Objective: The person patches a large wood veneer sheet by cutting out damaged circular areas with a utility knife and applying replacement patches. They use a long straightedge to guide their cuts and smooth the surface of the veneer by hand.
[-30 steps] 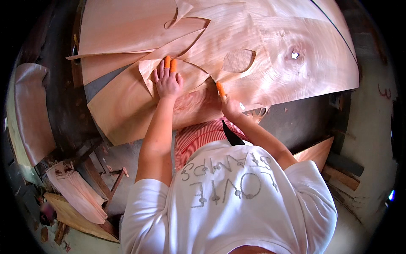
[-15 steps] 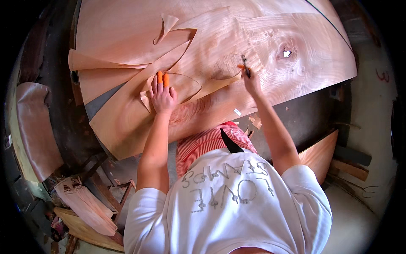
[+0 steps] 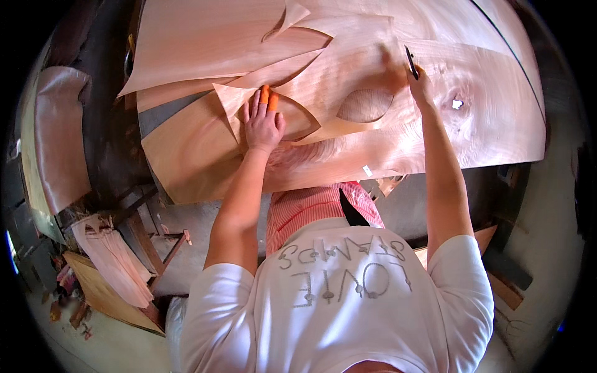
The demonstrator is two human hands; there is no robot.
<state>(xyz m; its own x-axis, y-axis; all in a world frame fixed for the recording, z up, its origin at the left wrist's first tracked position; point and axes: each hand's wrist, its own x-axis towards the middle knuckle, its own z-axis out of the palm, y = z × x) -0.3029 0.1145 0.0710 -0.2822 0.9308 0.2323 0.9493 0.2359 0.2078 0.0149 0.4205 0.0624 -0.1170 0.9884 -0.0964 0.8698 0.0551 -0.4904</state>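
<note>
My left hand (image 3: 264,129) lies flat with fingers stretched on a thin wood veneer sheet (image 3: 354,68), orange covers on two of its fingers. Under and beside it is a pointed veneer piece (image 3: 229,102) with a raised corner. Just right of it, curved cut lines meet in a point. Further right, my right hand (image 3: 421,88) grips a slim black tool (image 3: 411,62), knife-like in shape, held above the veneer; its exact kind is hard to make out. Between the hands is a leaf-shaped cut-out (image 3: 365,105), with wood grain showing inside it.
A curled veneer scrap (image 3: 293,15) lies at the far side. Beyond the sheet's right part is a knot hole (image 3: 457,104). A small white label (image 3: 367,170) sits near the front edge. Veneer strips (image 3: 112,258) and a bent sheet (image 3: 60,137) stand at the left.
My right hand has moved right and away from me with the black tool. The veneer sheet near it has spread flatter, showing the leaf-shaped cut-out whole. My left hand stays pressed down; the view has shifted.
</note>
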